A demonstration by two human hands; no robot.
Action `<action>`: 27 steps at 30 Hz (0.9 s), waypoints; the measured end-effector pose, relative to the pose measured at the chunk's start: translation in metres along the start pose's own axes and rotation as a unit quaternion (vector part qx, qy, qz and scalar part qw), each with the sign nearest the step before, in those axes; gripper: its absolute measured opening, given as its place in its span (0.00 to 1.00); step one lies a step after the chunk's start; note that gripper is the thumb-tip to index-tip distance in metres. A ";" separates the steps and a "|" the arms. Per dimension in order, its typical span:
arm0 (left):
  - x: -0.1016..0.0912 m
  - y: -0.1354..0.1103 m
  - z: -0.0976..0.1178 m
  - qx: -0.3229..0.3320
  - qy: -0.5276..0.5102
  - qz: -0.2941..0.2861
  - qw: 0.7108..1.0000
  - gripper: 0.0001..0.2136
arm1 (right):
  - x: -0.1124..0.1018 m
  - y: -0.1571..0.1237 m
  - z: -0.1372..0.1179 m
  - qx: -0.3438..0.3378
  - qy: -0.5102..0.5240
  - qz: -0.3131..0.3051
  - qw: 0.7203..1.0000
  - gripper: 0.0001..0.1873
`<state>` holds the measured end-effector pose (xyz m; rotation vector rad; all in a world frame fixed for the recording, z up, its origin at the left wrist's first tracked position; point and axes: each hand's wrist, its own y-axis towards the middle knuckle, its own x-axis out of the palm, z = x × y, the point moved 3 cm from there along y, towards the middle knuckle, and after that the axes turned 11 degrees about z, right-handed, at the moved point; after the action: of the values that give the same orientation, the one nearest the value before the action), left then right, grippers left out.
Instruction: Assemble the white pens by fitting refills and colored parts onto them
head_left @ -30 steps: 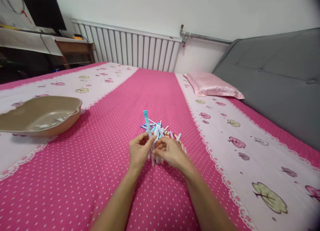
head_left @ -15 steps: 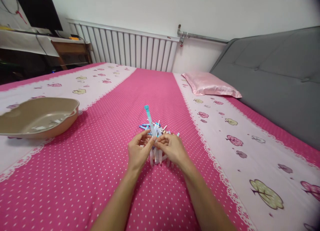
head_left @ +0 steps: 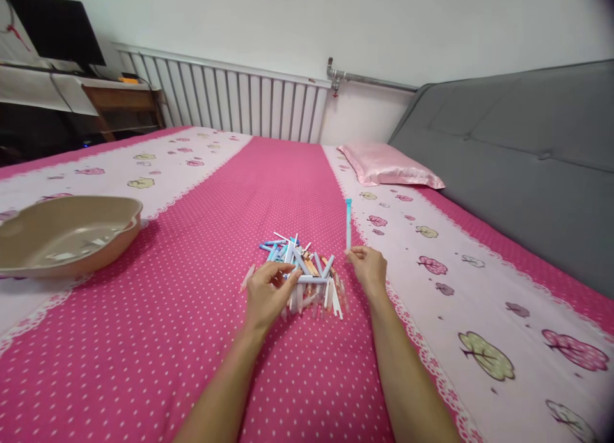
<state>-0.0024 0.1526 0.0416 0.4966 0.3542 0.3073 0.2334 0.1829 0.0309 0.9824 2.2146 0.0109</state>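
A heap of thin pens (head_left: 307,275) in blue, white and orange lies on the pink dotted bedspread (head_left: 201,315). My right hand (head_left: 369,268) pinches one blue-capped pen (head_left: 348,224) by its lower end and holds it upright, just right of the heap. My left hand (head_left: 267,295) rests on the heap's left side with fingers curled around something small; what it grips is unclear.
A shallow tan basin (head_left: 62,233) with a few small items in it sits at the left of the bed. A pink pillow (head_left: 386,165) lies by the grey headboard (head_left: 518,155). A radiator (head_left: 225,101) and a desk (head_left: 119,101) stand beyond the bed.
My right hand has pulled the blue-capped pen out of the bunch and moved it right. My hands, together before, are apart; the left one has dropped onto the heap.
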 end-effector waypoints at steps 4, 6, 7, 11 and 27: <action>0.000 0.000 -0.002 0.005 0.000 -0.002 1.000 0.11 | -0.010 0.012 0.014 0.029 -0.043 0.027 0.998 0.14; 0.000 0.001 -0.003 0.007 0.001 -0.003 1.000 0.11 | -0.015 0.019 0.022 0.047 -0.073 0.035 0.996 0.14; 0.000 0.001 -0.003 0.008 0.001 -0.004 1.000 0.11 | -0.017 0.023 0.027 0.055 -0.093 0.038 0.993 0.15; 0.000 0.002 -0.003 0.015 0.005 -0.005 1.000 0.11 | -0.024 0.041 0.044 0.088 -0.159 0.058 0.982 0.14; 0.001 0.002 -0.007 0.028 0.025 -0.024 0.999 0.11 | 0.003 0.085 0.069 0.098 -0.260 0.046 0.959 0.15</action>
<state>-0.0053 0.1578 0.0365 0.5348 0.4232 0.2649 0.3289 0.2271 0.0004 1.0508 1.7060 -0.3900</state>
